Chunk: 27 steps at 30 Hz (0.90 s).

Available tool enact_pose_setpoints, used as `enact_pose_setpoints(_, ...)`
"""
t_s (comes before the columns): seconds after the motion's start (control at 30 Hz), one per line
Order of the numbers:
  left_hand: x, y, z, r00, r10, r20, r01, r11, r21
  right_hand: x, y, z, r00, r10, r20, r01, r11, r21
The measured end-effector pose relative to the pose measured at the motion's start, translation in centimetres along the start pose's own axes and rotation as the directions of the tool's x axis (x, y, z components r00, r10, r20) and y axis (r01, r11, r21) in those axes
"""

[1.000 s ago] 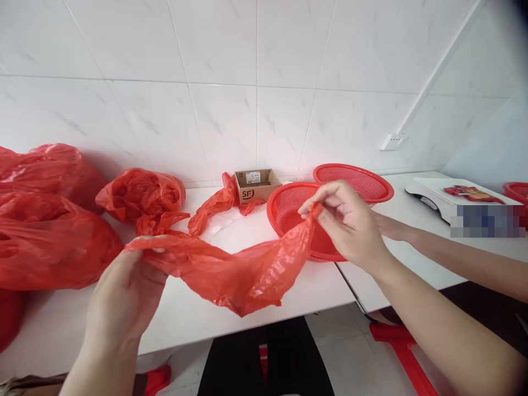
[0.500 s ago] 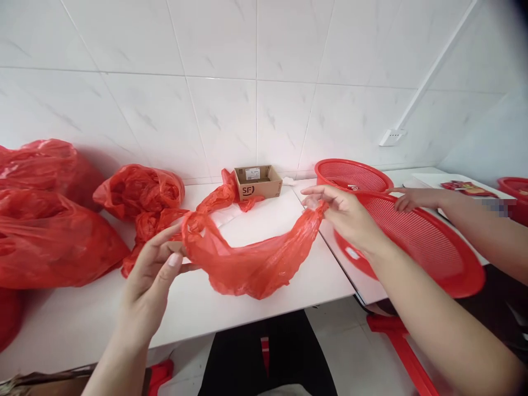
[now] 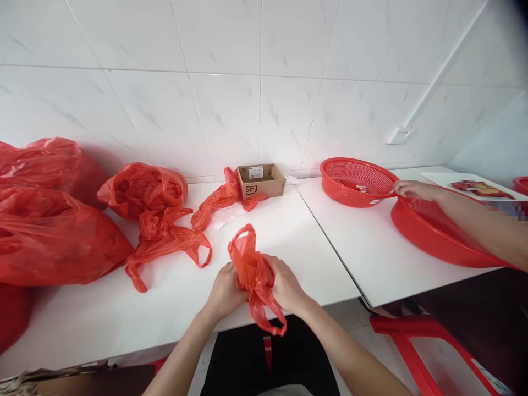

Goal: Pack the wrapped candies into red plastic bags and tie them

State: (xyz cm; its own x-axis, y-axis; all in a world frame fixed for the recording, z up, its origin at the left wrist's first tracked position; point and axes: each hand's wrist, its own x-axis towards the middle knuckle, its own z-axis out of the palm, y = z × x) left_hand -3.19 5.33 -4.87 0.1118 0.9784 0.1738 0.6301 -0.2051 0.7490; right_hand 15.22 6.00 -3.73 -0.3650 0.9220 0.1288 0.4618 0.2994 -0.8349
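Note:
A red plastic bag point(image 3: 256, 275) is bunched up between my two hands, over the front edge of the white table. My left hand point(image 3: 228, 291) grips its left side, and my right hand point(image 3: 286, 283) is closed round its right side. One handle loop sticks up above my hands; another dangles below them. The fingertips of both hands are partly hidden by the bag. Left of my hands lies a loose red plastic bag point(image 3: 169, 242) with a handle loop toward me.
Full red bags point(image 3: 58, 236) stand at the left. A small cardboard box point(image 3: 262, 181) sits by the wall beside a crumpled red bag point(image 3: 218, 203). On the right table are a red basket point(image 3: 350, 195) and a tilted one point(image 3: 437, 236), held by another person's hand point(image 3: 414, 190).
My hands have come together and down toward me, gathering the stretched bag into a bunch. At the right, the other person's tilted basket has moved right, away from my right arm.

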Motion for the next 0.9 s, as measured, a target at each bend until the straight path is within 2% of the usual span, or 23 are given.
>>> enact_pose_setpoints(0.1,0.2,-0.6,-1.0,0.997,-0.071,0.017,0.070,0.997,0.043,2.0,0.6,-2.7,0.999,-0.001,0.042,-0.002,0.997,0.076)
enact_pose_setpoints(0.23,0.0,-0.8,-3.3,0.977,-0.209,0.027,0.207,0.975,0.077,4.1,2.4,-7.9,0.996,0.088,-0.028,-0.082,0.985,0.152)
enact_pose_setpoints(0.33,-0.3,0.3,-5.6,0.952,-0.264,0.156,0.258,0.964,0.057,4.9,1.9,-11.8,0.995,0.100,0.002,-0.097,0.955,0.280)
enact_pose_setpoints(0.4,-0.3,1.6,-6.9,0.929,-0.252,0.270,0.264,0.964,-0.009,5.0,0.4,-13.7,0.997,0.080,0.013,-0.080,0.942,0.326)
enact_pose_setpoints(0.43,-0.2,2.4,-7.4,0.927,-0.238,0.290,0.263,0.964,-0.048,4.9,-0.5,-14.4,0.997,0.073,0.005,-0.071,0.944,0.323)
enact_pose_setpoints(0.5,0.1,4.0,-8.0,0.951,-0.225,0.213,0.251,0.962,-0.105,4.1,-2.5,-14.9,0.998,0.054,-0.023,-0.046,0.963,0.266)
enact_pose_setpoints(0.57,0.5,5.3,-8.1,0.973,-0.228,0.020,0.229,0.964,-0.133,2.6,-4.1,-14.4,0.999,0.033,-0.042,-0.025,0.984,0.174)
enact_pose_setpoints(0.63,0.5,6.1,-8.0,0.962,-0.239,-0.136,0.214,0.961,-0.173,0.6,-5.1,-13.6,0.999,0.016,-0.039,-0.015,0.999,0.041)
enact_pose_setpoints(0.7,0.1,6.4,-8.2,0.947,-0.233,-0.220,0.182,0.956,-0.230,-1.2,-5.3,-13.2,0.999,0.042,0.002,-0.042,0.989,-0.145)
enact_pose_setpoints(0.77,-0.6,6.3,-9.1,0.925,-0.246,-0.290,0.157,0.941,-0.299,-2.2,-5.3,-13.8,0.986,0.148,0.072,-0.122,0.952,-0.280)
enact_pose_setpoints(0.8,-0.9,6.2,-9.8,0.909,-0.273,-0.314,0.156,0.923,-0.351,-2.4,-5.3,-14.6,0.973,0.205,0.106,-0.166,0.940,-0.297)
enact_pose_setpoints(0.83,-1.1,6.1,-10.7,0.894,-0.315,-0.317,0.166,0.893,-0.419,-2.3,-5.5,-15.6,0.962,0.239,0.135,-0.194,0.940,-0.279)
enact_pose_setpoints(0.9,-1.3,6.4,-12.6,0.890,-0.385,-0.243,0.184,0.792,-0.581,-1.6,-6.5,-17.9,0.968,0.204,0.149,-0.176,0.967,-0.184)
